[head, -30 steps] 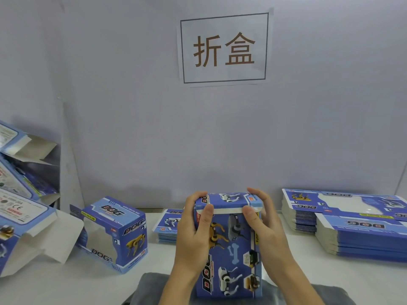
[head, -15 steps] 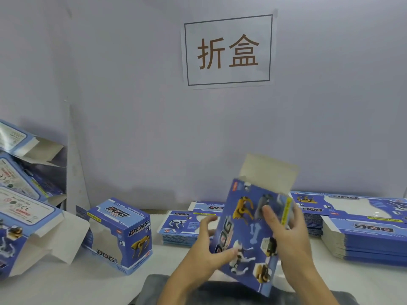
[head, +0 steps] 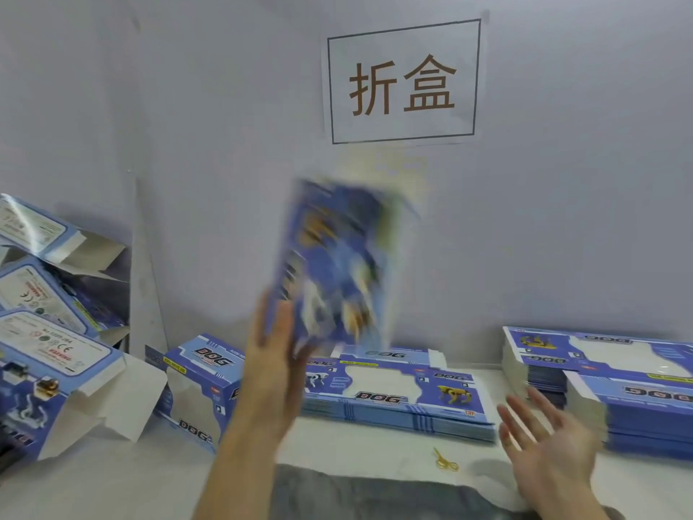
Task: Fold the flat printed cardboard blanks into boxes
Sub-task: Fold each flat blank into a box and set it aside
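A blue printed box [head: 337, 264] with dog pictures is up in the air before the wall, motion-blurred, its pale top flap open. My left hand [head: 275, 354] holds it by its lower left corner, fingers reaching up along its side. My right hand [head: 543, 444] hovers low on the right, palm up with fingers spread, touching nothing. A stack of flat printed blanks [head: 397, 399] lies on the table behind my hands. Two more stacks of blanks [head: 618, 388] sit at the right.
One folded box [head: 198, 380] lies on its side left of centre. Several folded boxes with open flaps [head: 48, 350] are heaped at the far left. Small yellow scissors [head: 446, 461] lie near a grey cloth [head: 375, 493] at the front edge.
My left hand has lifted the box up and to the left. My right hand has let go of it and dropped away to the right, open.
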Motion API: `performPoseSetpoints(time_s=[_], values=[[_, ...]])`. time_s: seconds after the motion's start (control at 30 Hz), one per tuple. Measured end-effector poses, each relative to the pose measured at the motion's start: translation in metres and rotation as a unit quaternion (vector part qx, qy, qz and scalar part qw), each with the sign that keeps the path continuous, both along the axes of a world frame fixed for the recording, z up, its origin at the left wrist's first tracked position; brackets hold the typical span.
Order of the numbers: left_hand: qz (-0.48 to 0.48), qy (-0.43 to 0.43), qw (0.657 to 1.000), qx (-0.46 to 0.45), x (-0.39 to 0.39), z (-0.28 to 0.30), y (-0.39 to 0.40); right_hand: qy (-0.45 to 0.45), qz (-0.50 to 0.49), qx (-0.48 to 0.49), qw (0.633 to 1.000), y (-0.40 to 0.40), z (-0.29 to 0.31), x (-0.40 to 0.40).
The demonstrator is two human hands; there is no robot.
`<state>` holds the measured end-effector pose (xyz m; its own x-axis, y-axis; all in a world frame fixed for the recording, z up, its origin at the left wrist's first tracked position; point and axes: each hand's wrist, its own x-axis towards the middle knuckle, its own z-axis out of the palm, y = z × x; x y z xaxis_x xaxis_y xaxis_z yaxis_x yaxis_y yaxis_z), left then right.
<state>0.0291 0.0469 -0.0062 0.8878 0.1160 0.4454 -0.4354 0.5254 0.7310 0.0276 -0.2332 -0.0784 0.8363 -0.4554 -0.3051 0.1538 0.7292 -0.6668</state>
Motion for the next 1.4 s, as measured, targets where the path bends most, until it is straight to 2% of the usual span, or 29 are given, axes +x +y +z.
performPoseSetpoints(time_s=[0.07,0.1,0.2,0.27,0.33,0.43,0.5,0.53,0.57,0.73,0.83,1.0,1.1,1.17,1.27,1.4], values=[[0.027,-0.014,0.993,-0.117,0.003,0.012,0.016,-0.003,0.000,-0.037,0.999,0.006,0.003,0.000],[0.025,-0.009,0.993,-0.111,0.004,0.011,0.020,-0.002,0.001,-0.051,0.999,0.008,0.004,0.000],[0.018,0.044,0.999,0.023,0.013,-0.012,0.005,0.019,0.012,-0.068,0.997,0.010,0.003,0.001],[0.053,0.059,0.974,0.210,0.019,-0.036,-0.019,0.033,0.023,-0.081,0.996,0.011,0.002,0.003],[0.100,0.056,0.903,0.414,0.029,-0.062,-0.040,0.036,0.026,-0.108,0.993,0.011,0.000,0.005],[0.117,0.077,0.775,0.617,0.042,-0.102,-0.056,0.038,0.033,-0.159,0.986,0.012,-0.002,0.008],[0.105,0.122,0.686,0.710,0.048,-0.117,-0.057,0.036,0.043,-0.179,0.982,0.014,-0.003,0.009],[0.097,0.142,0.657,0.734,0.050,-0.121,-0.055,0.037,0.047,-0.185,0.981,0.014,-0.004,0.009],[0.098,0.154,0.643,0.744,0.051,-0.122,-0.054,0.038,0.050,-0.190,0.980,0.014,-0.005,0.010],[0.201,0.109,0.624,0.747,0.051,-0.119,-0.053,0.046,0.066,-0.205,0.975,0.016,-0.007,0.015],[0.241,0.091,0.642,0.722,0.050,-0.118,-0.053,0.043,0.075,-0.208,0.974,0.016,-0.009,0.015],[0.277,0.082,0.699,0.654,0.044,-0.115,-0.053,0.032,0.079,-0.223,0.971,0.017,-0.010,0.016],[0.320,0.037,0.688,0.650,0.042,-0.110,-0.055,0.013,0.067,-0.265,0.962,0.020,-0.011,0.016],[0.367,0.004,0.702,0.610,0.039,-0.103,-0.055,-0.003,0.070,-0.308,0.949,0.024,-0.010,0.015],[0.417,-0.075,0.753,0.503,0.033,-0.095,-0.053,-0.031,0.088,-0.393,0.915,0.034,-0.009,0.013],[0.455,-0.145,0.760,0.441,0.024,-0.079,-0.062,-0.095,0.164,-0.445,0.875,0.054,-0.005,0.009]])
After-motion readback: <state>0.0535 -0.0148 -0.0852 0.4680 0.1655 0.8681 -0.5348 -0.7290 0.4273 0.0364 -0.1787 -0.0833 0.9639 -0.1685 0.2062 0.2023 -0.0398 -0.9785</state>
